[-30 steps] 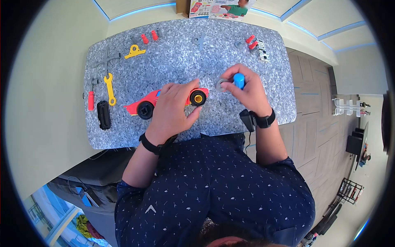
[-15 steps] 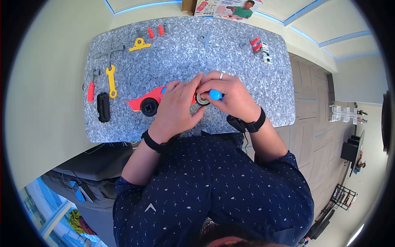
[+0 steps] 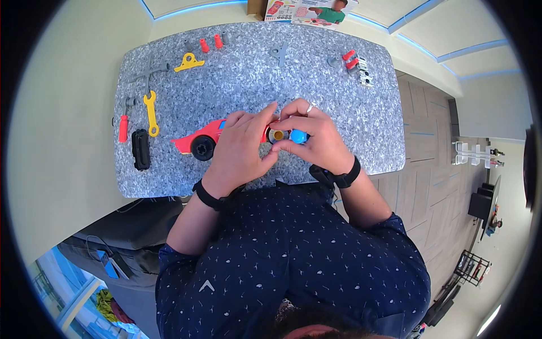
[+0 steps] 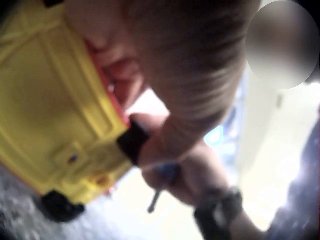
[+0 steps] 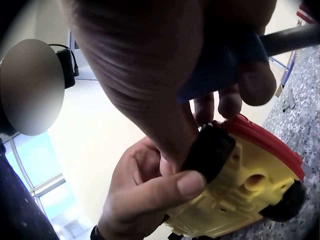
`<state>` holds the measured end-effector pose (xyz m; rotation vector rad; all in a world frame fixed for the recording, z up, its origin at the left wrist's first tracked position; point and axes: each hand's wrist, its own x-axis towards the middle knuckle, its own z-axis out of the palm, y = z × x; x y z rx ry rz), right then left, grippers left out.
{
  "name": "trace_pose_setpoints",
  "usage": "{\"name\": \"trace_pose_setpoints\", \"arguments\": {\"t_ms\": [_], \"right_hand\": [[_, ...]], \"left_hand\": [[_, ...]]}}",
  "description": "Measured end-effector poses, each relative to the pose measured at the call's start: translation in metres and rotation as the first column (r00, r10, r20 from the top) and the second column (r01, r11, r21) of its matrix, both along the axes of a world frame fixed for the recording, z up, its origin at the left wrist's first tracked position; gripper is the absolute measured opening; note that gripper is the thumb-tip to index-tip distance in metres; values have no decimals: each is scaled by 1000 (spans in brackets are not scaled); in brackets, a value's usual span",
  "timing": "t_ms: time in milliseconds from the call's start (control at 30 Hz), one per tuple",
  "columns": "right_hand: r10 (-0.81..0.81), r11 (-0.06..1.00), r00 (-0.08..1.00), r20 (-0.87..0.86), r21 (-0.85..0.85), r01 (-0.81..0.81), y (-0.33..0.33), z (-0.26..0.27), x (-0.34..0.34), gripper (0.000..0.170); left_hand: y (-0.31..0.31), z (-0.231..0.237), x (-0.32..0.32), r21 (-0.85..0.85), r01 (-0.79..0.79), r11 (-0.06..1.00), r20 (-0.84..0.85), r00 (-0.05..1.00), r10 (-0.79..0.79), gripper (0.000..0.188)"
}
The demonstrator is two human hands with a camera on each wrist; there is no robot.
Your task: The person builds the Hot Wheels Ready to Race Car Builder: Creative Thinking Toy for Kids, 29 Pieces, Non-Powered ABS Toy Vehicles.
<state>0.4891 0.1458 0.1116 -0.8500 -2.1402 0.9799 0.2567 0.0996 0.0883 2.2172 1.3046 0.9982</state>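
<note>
My left hand [image 3: 240,146] grips a red toy car [image 3: 213,128] from above on the table, covering its middle. Its yellow underside [image 4: 55,90] shows in the left wrist view. At the car's right end sits a wheel [image 5: 210,150], with a light grey ring [image 3: 273,138] around a yellow centre in the head view. My right hand [image 3: 320,138] has thumb and fingertip on this ring and wheel. Tucked in the same hand is a blue-handled screwdriver [image 3: 298,136]; its grey shaft [image 5: 292,40] points away from the car. The left thumb presses beside the wheel.
On the left lie a yellow wrench [image 3: 151,114], a red-handled tool [image 3: 123,129], a black piece [image 3: 140,150] and a grey cross-shaped part [image 3: 151,72]. Toward the back are a yellow part [image 3: 189,62], red pegs [image 3: 218,40], a grey part [image 3: 280,53] and a white block [image 3: 366,73].
My right hand has moved left, bringing the grey ring from beside the car onto its right-end wheel, the screwdriver still in hand. The left hand has stayed on the car.
</note>
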Motion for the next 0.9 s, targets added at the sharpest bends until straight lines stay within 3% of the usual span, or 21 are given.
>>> {"name": "trace_pose_setpoints", "arguments": {"t_ms": [100, 300, 400, 433, 500, 567, 733, 900], "right_hand": [[-83, 996, 995, -47, -34, 82, -10, -7, -4, 39], [-40, 999, 979, -198, -44, 32, -6, -28, 2, 41], [-143, 989, 974, -174, -59, 134, -3, -20, 18, 41], [-282, 952, 949, -140, -168, 258, -2, -20, 27, 40], [-493, 870, 870, -19, 12, 493, 26, -29, 50, 42], [-698, 693, 705, 127, 366, 621, 56, -53, 79, 50], [-776, 630, 562, 285, 340, 698, 108, -92, 114, 64], [-762, 648, 576, 296, 352, 675, 127, -101, 124, 70]], "left_hand": [[0, -1, 0, 10, -1, 1000, -14, 1000, 1, 87], [2, 1, 2, 15, 5, 1000, -37, 999, -4, 84], [2, 3, 3, 31, 22, 999, -24, 999, -21, 83], [1, 4, 3, 36, 23, 999, -16, 1000, -22, 83], [0, 4, 3, 34, 25, 999, -14, 1000, -25, 83], [0, 4, 2, 18, 29, 999, -21, 999, -28, 84], [2, 2, 1, 1, 30, 1000, -49, 998, -30, 86], [-2, 6, 1, 14, 15, 1000, -31, 999, -15, 84]]}}
